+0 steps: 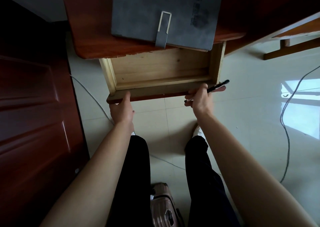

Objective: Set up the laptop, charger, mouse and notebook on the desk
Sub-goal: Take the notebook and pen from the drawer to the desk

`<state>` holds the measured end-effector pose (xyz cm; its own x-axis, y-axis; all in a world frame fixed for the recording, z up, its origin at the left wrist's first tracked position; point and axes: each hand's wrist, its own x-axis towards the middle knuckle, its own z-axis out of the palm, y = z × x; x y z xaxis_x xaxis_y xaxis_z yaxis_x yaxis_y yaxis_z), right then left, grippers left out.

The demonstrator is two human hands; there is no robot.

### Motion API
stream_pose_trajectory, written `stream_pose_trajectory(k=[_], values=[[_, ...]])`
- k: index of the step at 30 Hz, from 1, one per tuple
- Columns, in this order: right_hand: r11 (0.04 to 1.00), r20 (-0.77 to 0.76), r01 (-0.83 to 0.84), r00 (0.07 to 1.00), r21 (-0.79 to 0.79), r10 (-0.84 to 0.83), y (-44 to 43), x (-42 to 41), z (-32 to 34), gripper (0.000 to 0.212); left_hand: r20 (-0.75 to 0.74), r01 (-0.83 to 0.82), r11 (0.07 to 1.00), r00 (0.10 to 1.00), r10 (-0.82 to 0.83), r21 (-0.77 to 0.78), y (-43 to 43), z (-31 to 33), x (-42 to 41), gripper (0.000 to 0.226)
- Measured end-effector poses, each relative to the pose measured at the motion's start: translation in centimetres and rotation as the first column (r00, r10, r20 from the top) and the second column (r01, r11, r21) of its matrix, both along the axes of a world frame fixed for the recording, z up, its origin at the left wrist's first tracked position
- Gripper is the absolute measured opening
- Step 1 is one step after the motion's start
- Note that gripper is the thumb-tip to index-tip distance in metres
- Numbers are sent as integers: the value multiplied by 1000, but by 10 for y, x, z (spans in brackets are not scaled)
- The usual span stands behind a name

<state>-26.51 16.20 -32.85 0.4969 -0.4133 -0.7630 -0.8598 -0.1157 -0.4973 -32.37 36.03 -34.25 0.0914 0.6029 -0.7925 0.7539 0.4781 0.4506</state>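
A grey notebook [164, 13] with a strap and metal clasp lies on the reddish wooden desk [97, 41], its near edge overhanging the desk front. Below it a pale wooden drawer [161, 71] stands pulled out and shows nothing inside. My left hand [122, 109] grips the drawer's front panel at its left end. My right hand [199, 99] rests on the panel's right end and holds a black pen [217, 86] that points up to the right. No laptop, charger or mouse is in view.
A dark red door [34, 114] fills the left side. A black cable [285, 122] and a thin grey cable [93, 95] run over the pale tiled floor. A pink suitcase [162, 207] stands between my legs. Wooden furniture legs [290, 48] show at the upper right.
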Motion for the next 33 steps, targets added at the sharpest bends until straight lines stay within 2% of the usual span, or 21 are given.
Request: stream_pose_trajectory(k=[3,5,7,8,10,12,14,18,21,25,27,30,33], values=[[972,-114,-214,972,-95,203,0,-4,6,65,62,-83,990,994,90,-110,4,5,5,41],[972,-114,-229,968,-56,222,0,-6,10,55,65,-96,986,992,105,-139,5,9,7,40],[993,-62,-27,998,113,34,0,-5,11,30,67,-100,985,992,111,-143,6,13,8,39],[969,-65,115,993,218,-103,-1,-2,12,24,71,-105,984,991,116,-147,6,15,9,39],[859,-118,348,937,375,-329,-3,1,15,27,70,-110,982,990,122,-156,6,18,9,37],[758,-185,469,882,454,-434,-4,2,20,27,63,-115,980,990,126,-162,4,21,10,31],[696,-210,514,853,502,-478,-4,6,26,23,49,-135,977,988,145,-166,3,26,13,28],[676,-198,539,833,503,-517,-3,12,34,21,39,-201,966,977,210,-164,5,37,24,33],[698,-159,503,852,510,-499,6,13,44,24,57,-224,966,971,233,-133,4,47,34,28],[569,-97,522,785,636,-612,19,23,56,30,103,-264,955,955,278,-138,-3,60,51,25],[588,-41,480,796,651,-604,19,32,59,27,153,-247,956,950,270,-158,-5,65,61,22],[652,66,372,836,660,-544,15,56,62,46,273,-129,982,948,163,-139,-3,71,81,23],[717,139,272,878,642,-458,19,84,66,33,346,-35,991,935,79,-133,8,71,96,16]])
